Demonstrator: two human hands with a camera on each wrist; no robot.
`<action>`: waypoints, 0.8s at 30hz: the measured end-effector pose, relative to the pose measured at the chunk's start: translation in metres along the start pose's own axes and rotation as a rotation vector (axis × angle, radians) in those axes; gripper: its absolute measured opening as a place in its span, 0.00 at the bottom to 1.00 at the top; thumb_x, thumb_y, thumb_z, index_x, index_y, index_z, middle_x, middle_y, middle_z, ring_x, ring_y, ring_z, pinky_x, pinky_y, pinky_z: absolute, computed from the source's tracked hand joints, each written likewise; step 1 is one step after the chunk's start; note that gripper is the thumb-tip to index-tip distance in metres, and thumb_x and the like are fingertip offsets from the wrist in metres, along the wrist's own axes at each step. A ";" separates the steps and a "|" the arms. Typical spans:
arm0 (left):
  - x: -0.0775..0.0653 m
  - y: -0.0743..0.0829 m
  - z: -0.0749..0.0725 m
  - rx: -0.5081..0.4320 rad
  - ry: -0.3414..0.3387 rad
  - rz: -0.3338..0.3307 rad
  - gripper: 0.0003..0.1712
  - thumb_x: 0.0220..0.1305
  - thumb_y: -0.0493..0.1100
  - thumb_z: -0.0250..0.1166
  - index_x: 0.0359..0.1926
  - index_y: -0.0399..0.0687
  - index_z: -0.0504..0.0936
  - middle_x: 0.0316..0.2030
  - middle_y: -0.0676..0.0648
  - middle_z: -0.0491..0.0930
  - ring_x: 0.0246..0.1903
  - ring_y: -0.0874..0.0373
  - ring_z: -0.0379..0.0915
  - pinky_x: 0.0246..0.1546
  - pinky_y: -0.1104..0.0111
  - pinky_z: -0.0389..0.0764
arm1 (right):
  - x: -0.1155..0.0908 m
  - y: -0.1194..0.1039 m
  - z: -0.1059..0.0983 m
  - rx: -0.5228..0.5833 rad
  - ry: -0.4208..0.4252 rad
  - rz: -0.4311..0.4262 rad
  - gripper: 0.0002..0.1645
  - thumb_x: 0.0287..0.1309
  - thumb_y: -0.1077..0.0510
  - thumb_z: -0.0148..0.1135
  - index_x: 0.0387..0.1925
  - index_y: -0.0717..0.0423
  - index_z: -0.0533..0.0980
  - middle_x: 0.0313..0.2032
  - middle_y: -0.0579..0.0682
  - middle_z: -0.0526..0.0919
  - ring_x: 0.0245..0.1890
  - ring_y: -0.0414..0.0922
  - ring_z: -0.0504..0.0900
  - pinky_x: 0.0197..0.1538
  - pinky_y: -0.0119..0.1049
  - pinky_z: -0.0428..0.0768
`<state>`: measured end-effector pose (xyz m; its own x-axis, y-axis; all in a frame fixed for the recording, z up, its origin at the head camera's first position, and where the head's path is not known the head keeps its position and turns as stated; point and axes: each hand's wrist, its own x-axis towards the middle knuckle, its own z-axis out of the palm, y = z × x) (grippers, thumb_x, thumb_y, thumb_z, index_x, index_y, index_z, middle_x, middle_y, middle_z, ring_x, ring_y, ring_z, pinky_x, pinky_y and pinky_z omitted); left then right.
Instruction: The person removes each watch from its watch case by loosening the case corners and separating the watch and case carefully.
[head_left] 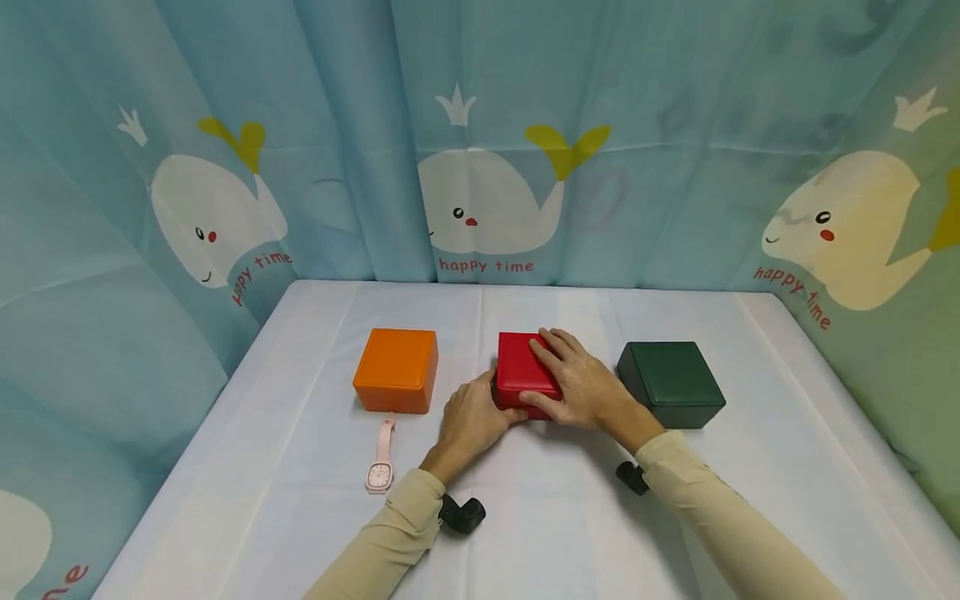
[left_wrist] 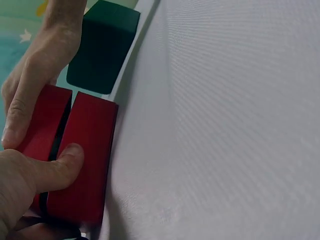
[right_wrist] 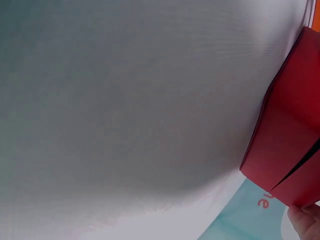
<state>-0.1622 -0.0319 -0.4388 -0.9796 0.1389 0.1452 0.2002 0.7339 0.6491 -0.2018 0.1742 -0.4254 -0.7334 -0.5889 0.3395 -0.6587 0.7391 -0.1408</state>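
A red box sits mid-table in the head view. In the left wrist view a dark gap runs between its lid and base, so the lid is slightly raised. My left hand grips the base at its left side, with the thumb across the front face. Over the lid, from the right, my right hand holds on with its thumb at the front and fingers spread toward the back edge. Its fingertips show at the lid in the right wrist view.
To the left stands an orange box, with a pink wristwatch lying in front of it. A dark green box stands right of the red one, near my right wrist. Behind the white table hangs a blue curtain with whale prints.
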 end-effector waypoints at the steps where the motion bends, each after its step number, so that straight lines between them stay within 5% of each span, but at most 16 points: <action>1: 0.000 0.000 -0.001 0.001 -0.001 0.001 0.39 0.50 0.53 0.82 0.59 0.40 0.80 0.44 0.43 0.87 0.41 0.46 0.83 0.41 0.54 0.81 | 0.000 0.000 0.000 0.000 -0.001 0.003 0.50 0.58 0.35 0.66 0.70 0.65 0.69 0.70 0.64 0.66 0.69 0.60 0.63 0.58 0.53 0.77; 24: 0.002 0.002 0.000 0.039 -0.008 0.006 0.33 0.50 0.52 0.83 0.53 0.40 0.82 0.40 0.43 0.87 0.37 0.47 0.83 0.37 0.55 0.81 | 0.014 -0.002 -0.016 0.100 -0.084 0.127 0.47 0.62 0.34 0.61 0.70 0.63 0.69 0.69 0.62 0.68 0.68 0.58 0.65 0.61 0.56 0.74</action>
<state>-0.1639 -0.0301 -0.4374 -0.9785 0.1485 0.1434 0.2058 0.7580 0.6189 -0.2083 0.1695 -0.4057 -0.8207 -0.5209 0.2347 -0.5698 0.7759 -0.2706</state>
